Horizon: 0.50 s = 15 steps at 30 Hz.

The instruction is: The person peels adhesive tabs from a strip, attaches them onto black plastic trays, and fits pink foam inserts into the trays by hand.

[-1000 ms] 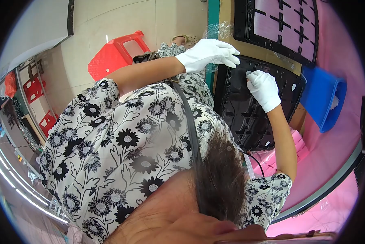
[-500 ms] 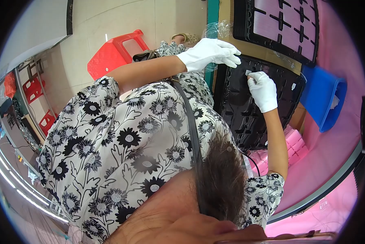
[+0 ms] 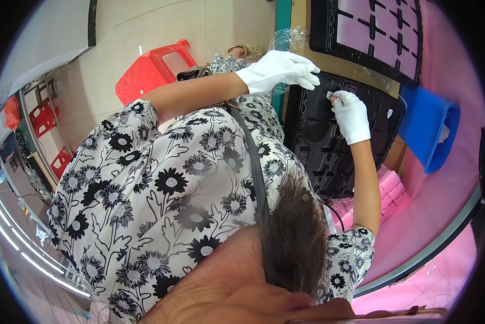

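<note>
My left hand [image 3: 280, 73], in a white glove, hovers at the left edge of a black moulded tray [image 3: 329, 146], its fingers stretched out with nothing visible in them. My gloved right hand [image 3: 351, 116] is over the upper part of this tray. Its thumb and forefinger are pinched on a small pale piece [image 3: 330, 95], whose exact shape is too small to tell. A small white tag [image 3: 389, 113] lies on the tray to the right of that hand. My right forearm covers part of the tray's right side.
Another black tray [image 3: 372, 51] with pink showing through stands beyond. Clear plastic wrap [image 3: 291, 39] lies by the cardboard edge. A blue bin [image 3: 428, 129] is at the right, above pink moulded packaging [image 3: 391, 191]. A red stool [image 3: 150, 73] stands on the floor at left.
My right forearm has swung left and the right hand has shifted slightly. The pale piece shows more clearly at its fingertips. My left hand has barely moved.
</note>
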### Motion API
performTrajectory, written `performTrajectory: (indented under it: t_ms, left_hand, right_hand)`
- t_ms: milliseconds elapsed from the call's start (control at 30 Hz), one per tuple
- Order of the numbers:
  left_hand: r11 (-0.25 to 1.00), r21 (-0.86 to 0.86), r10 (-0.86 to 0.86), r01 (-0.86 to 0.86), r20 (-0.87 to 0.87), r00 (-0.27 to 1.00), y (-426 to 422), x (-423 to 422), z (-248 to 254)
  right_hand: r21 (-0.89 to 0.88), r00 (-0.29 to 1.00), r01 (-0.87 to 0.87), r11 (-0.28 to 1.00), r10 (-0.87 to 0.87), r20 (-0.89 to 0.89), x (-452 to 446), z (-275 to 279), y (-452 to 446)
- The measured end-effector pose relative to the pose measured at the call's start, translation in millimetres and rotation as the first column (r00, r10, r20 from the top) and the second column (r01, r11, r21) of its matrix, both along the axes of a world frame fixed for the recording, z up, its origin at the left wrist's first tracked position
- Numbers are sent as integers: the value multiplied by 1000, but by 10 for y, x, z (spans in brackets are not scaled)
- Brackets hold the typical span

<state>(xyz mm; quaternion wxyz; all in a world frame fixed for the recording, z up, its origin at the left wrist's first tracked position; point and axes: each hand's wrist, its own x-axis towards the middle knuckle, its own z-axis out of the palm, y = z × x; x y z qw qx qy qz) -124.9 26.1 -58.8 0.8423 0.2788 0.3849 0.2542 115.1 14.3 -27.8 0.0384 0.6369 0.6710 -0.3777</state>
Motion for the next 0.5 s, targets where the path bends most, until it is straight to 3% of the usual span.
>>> performTrajectory:
  t_ms: [100, 233, 433, 500]
  left_hand:
    - [1000, 11, -10, 10, -29, 1000, 13, -4, 38]
    - [1000, 27, 15, -15, -20, 1000, -5, 7, -7]
    - [999, 36, 2, 0, -49, 999, 7, -24, 39]
    - [999, 35, 8, -7, -23, 1000, 3, -32, -41]
  right_hand:
    - [90, 991, -129, 988, 125, 51, -9, -2, 44]
    - [95, 991, -131, 987, 127, 47, -34, 22, 59]
    - [-25, 975, -196, 980, 197, 104, -45, 98, 106]
    - [29, 988, -3, 1000, 8, -152, 46, -11, 16]
